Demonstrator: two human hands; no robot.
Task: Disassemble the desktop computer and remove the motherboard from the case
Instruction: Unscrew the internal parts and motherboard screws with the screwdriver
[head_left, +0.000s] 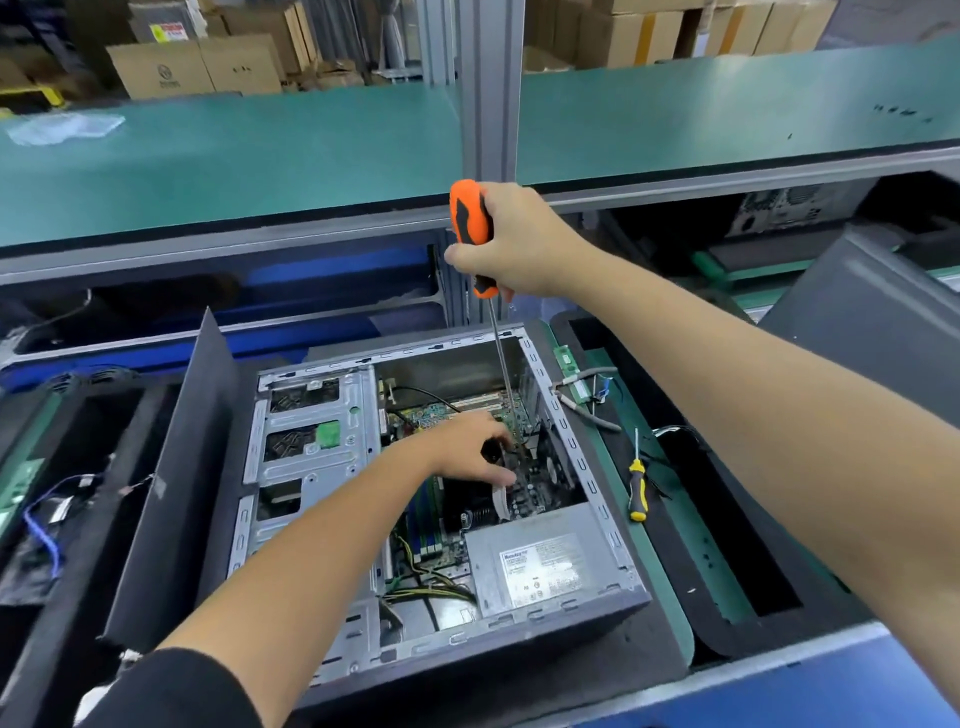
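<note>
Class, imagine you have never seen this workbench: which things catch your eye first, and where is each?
The long orange screwdriver stands out first, gripped upright by the right hand at centre, its shaft reaching down into the open computer case. Below it, the left hand rests on the motherboard. A small yellow screwdriver lies just right of the case.

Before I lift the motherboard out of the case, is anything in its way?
Yes. The power supply sits over its near corner, yellow cables are strung across its near end, and the left hand and the screwdriver shaft reach onto the motherboard.
</note>
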